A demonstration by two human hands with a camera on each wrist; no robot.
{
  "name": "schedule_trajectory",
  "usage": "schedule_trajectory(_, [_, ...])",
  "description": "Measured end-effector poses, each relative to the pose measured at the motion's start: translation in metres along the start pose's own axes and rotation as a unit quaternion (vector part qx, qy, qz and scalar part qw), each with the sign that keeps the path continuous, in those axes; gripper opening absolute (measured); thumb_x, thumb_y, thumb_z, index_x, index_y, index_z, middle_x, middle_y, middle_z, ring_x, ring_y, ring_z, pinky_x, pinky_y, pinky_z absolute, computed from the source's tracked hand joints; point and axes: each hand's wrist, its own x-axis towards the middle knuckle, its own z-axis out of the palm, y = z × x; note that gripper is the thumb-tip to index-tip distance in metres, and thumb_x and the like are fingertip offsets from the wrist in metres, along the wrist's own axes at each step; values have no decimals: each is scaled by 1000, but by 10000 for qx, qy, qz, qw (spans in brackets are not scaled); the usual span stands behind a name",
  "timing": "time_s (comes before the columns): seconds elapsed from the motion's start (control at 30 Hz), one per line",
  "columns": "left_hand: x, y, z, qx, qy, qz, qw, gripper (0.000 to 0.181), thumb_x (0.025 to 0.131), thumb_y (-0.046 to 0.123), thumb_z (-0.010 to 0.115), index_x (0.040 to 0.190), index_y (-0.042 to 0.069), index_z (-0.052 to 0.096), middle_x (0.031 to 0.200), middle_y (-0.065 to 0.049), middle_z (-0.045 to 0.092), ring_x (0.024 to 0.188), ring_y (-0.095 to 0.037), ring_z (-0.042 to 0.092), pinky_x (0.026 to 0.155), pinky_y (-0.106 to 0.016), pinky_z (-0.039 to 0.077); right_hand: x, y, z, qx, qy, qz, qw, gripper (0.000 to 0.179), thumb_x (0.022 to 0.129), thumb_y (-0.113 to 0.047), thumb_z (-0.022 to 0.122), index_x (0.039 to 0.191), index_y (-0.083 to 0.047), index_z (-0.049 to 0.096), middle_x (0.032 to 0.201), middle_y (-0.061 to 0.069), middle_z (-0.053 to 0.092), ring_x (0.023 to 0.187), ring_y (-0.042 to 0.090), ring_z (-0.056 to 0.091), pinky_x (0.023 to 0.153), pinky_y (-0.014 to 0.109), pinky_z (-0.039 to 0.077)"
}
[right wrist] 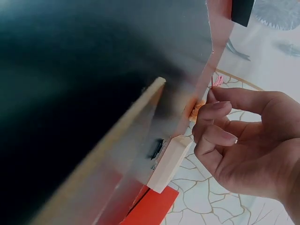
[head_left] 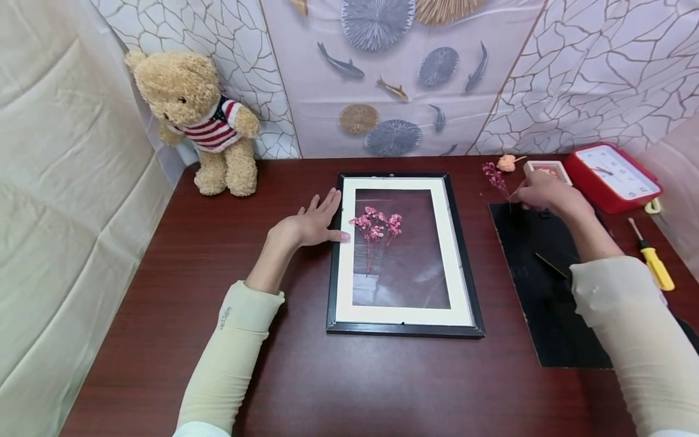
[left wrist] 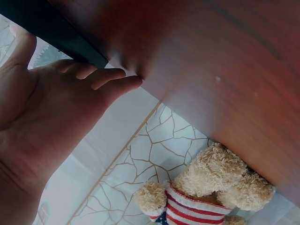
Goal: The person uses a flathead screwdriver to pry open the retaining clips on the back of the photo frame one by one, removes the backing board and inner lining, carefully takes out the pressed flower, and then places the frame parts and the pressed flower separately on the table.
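My left hand (head_left: 303, 227) rests against the left side of a black picture frame (head_left: 404, 329), fingers straight, thumb over the white mat (head_left: 459, 267). In the left wrist view the left hand (left wrist: 51, 108) shows its palm, with the fingertips at the frame's dark edge. A sprig of pink dried flowers (head_left: 374, 226) lies inside the mat opening, toward the left. My right hand (head_left: 548, 193) pinches the thin stem of a darker pink dried flower sprig (head_left: 494, 176) above the far end of a black backing board (head_left: 537, 291). The right wrist view shows that stem between thumb and forefinger.
Beyond the right hand lie a peach dried flower (head_left: 506, 162) and a small pale-rimmed box (head_left: 565, 173). A red clock (head_left: 617, 176) and a yellow-handled screwdriver (head_left: 658, 266) are at the right. A teddy bear (head_left: 180, 91) sits at the back left.
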Motion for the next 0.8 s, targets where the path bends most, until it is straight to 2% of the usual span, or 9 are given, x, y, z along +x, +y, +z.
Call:
schedule_trajectory(0.07, [0,0,0,-13,-21,12,10000,105,112,48,60,175,14,-18,183,-4,-26,170,-37,-19,137,-60,-3,9,6,0,-31,13,23,10000,44,106,-14,61,125,22,46,73,8,59,69,25,56,64,37,47])
schedule_trajectory(0.17, [0,0,1,-43,-39,7,10000,105,113,48,60,175,14,-18,182,-5,-27,169,-37,-20,137,-60,-3,50,43,2,-291,73,59,9995,39,102,-21,66,111,16,59,67,4,62,60,21,56,57,35,46])
schedule_trajectory(0.23, [0,0,1,-53,-48,-4,10000,105,113,48,59,175,14,-19,182,-5,-28,169,-37,-20,137,-60,-4,86,76,4,-385,-2,89,9992,35,99,-27,69,83,4,68,63,3,63,56,18,56,54,35,46])
schedule_trajectory(0.3, [0,0,1,-55,-44,-14,10000,104,113,48,59,175,15,-18,182,-4,-28,169,-37,-20,137,-60,-3,106,93,5,-541,-35,146,9984,39,97,-30,70,63,-11,67,58,-1,62,52,15,54,51,34,44])
schedule_trajectory(0.4, [0,0,1,-59,-47,-21,10000,104,113,47,59,175,15,-19,182,-4,-28,169,-37,-20,137,-59,-4,101,84,3,-507,-160,247,9983,39,99,-29,69,64,-12,65,59,0,60,53,16,53,53,35,42])
schedule_trajectory(0.47, [0,0,1,-56,-44,-29,10000,104,113,47,59,175,15,-18,182,-4,-28,170,-36,-20,137,-59,-4,93,75,3,-564,-67,274,9980,40,99,-28,67,62,-13,63,58,-1,59,53,15,52,53,33,41])
schedule_trajectory(0.53, [0,0,0,-48,-40,-35,10000,104,113,47,59,175,15,-18,182,-4,-28,170,-36,-20,137,-59,-4,97,80,4,-573,8,265,9980,40,99,-29,69,63,-12,64,59,1,61,53,17,53,53,34,42])
schedule_trajectory(0.7, [0,0,0,-27,-19,-58,10000,104,113,48,59,175,15,-18,182,-4,-28,170,-36,-19,137,-59,-3,121,108,9,-515,145,134,9985,38,97,-31,72,66,-10,67,61,4,66,54,20,58,53,37,46])
schedule_trajectory(0.8, [0,0,0,-9,-18,-75,10000,104,113,48,59,175,15,-18,182,-5,-28,170,-36,-19,137,-59,-3,124,112,11,-488,201,92,9986,36,98,-31,71,71,-7,70,63,4,68,55,21,60,53,37,48])
